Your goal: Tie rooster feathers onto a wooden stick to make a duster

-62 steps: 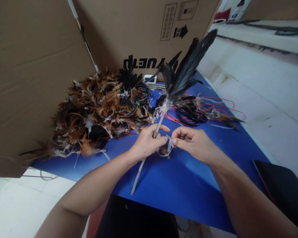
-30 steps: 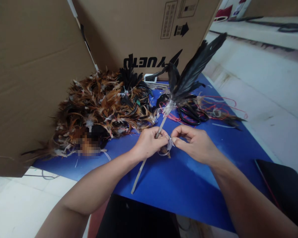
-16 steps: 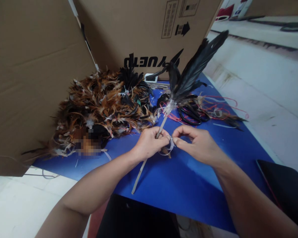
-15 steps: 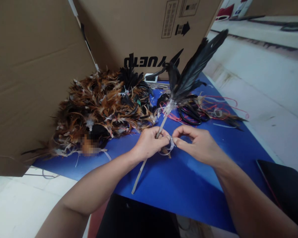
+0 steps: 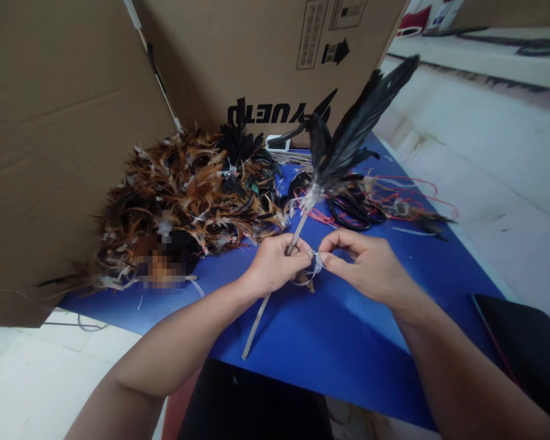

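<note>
My left hand is closed round a thin stick that slants up and away from me. At the stick's far end, black feathers fan out from a whitish wrapped binding. Between my two hands runs a thin clear plastic strip, curling in a small loop below the fingers. My right hand pinches the strip between thumb and forefinger, just right of the left fingertips. A small brownish tuft shows under the left hand, partly hidden.
A heap of brown feather bundles lies at left on the blue table. Black-handled scissors and red strings lie behind my right hand. Cardboard stands behind and left. A dark flat object is at right.
Hardly anything differs. Both hands keep their grip on the stick and the strip, and the strip's loop has shifted very slightly.
</note>
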The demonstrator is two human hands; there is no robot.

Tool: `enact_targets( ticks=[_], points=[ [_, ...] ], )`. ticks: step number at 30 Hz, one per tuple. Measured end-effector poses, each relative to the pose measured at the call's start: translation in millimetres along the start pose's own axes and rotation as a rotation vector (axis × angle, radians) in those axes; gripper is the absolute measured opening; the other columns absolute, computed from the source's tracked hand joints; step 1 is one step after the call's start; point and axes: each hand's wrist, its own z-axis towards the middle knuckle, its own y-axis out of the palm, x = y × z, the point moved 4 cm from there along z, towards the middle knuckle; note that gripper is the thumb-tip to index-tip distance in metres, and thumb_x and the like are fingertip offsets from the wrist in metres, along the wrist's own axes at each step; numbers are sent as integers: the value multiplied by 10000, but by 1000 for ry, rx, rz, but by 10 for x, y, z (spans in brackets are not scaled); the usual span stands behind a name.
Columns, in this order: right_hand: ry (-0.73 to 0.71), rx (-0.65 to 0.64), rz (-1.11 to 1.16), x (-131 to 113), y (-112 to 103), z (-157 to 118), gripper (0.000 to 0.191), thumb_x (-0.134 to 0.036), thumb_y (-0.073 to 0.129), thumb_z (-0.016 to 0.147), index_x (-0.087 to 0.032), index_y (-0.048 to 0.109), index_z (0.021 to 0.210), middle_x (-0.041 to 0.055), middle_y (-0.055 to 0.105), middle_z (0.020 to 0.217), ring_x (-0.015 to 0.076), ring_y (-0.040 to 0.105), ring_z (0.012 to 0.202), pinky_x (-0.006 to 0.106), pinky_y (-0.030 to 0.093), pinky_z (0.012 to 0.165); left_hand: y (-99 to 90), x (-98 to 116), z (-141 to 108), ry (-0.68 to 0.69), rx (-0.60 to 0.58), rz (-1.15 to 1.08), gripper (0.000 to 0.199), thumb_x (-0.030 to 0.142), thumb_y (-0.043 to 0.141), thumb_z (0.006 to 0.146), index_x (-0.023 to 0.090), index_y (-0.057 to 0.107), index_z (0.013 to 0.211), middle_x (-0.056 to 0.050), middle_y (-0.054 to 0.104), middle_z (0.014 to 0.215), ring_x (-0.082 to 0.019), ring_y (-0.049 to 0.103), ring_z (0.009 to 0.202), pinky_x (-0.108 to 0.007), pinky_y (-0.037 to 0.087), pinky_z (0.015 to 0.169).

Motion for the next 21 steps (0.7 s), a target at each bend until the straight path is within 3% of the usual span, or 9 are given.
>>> enact_targets(
  ticks=[7,11,13,21],
  points=[
    [-31,55,-33,-19,-22,-21,62,-269,569,697,-212,591,685,-27,576,607,85,401,449,224,287,414,16,12,8,-63,14,-87,150,261,617,694,137,533,702,83,439,457,-13,359,339,-146,296,362],
    [-41,67,-102,-21,-43,-30,46,-264,572,696,-225,592,681,-40,579,599,75,367,411,238,272,413,-11,78,-3,50,7,-144,220,290,623,728,167,547,894,129,346,413,-16,309,316,-145,270,355],
    [-58,62,-120,-29,-39,-33,39,-256,573,693,-226,594,681,-40,584,602,77,378,413,241,280,419,-20,93,-12,76,-6,-145,251,295,622,736,178,540,943,132,344,413,-20,310,314,-147,265,353],
    [-107,60,-128,-65,-36,-40,28,-217,579,708,-234,595,693,-30,605,627,114,506,527,244,319,458,-11,50,-16,30,15,50,150,279,601,733,136,580,777,80,431,455,-22,366,355,-154,295,378]
  ],
)
